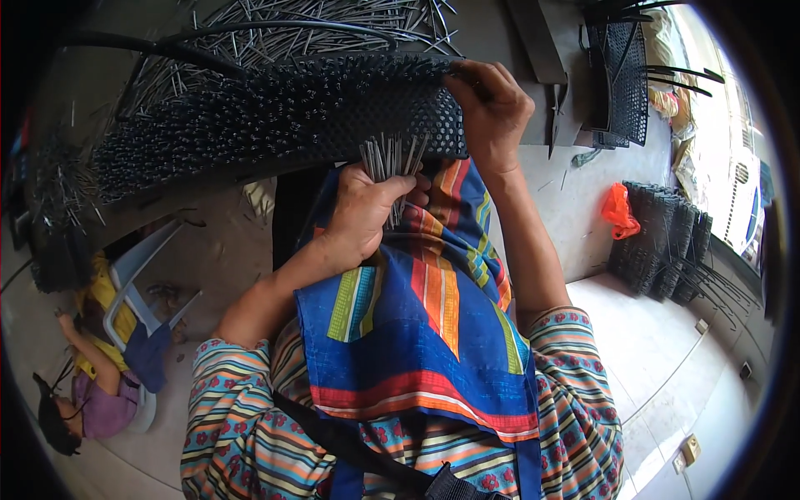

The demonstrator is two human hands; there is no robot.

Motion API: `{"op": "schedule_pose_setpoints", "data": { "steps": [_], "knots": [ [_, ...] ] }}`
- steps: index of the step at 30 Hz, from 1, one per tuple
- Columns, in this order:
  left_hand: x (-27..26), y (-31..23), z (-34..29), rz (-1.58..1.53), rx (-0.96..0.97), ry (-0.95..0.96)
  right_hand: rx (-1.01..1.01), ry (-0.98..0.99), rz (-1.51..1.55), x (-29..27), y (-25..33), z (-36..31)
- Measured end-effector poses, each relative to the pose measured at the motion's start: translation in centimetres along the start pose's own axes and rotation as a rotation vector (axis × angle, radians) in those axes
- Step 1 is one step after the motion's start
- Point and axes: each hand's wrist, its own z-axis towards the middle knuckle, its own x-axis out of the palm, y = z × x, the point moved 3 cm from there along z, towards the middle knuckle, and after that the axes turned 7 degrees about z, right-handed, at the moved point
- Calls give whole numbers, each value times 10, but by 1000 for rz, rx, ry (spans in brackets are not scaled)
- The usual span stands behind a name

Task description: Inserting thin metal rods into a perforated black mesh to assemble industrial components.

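Note:
My left hand is closed round an upright bundle of thin grey metal rods, held just in front of a black perforated rack. Dark rods stand packed in the rack's holes over its left and middle part. Bare holes show at its right end. There, at the far right corner, my right hand has its fingers pinched together. What lies between those fingertips is hidden. A striped blue cloth covers my lap below both hands.
Loose rods lie heaped behind the rack. A dark flat strip and pliers-like tool lie right of it. Another perforated rack stands farther right, above stacked black racks and a red bag. A person sits at left.

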Motion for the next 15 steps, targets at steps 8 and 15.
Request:
{"op": "schedule_pose_setpoints", "data": {
  "steps": [8,15],
  "knots": [
    [-3,8,5,-130,-17,-37,-75,73,-242,2,3,11],
    [-2,2,8,-162,13,-9,298,127,26,-7,-1,-22]
  ]
}}
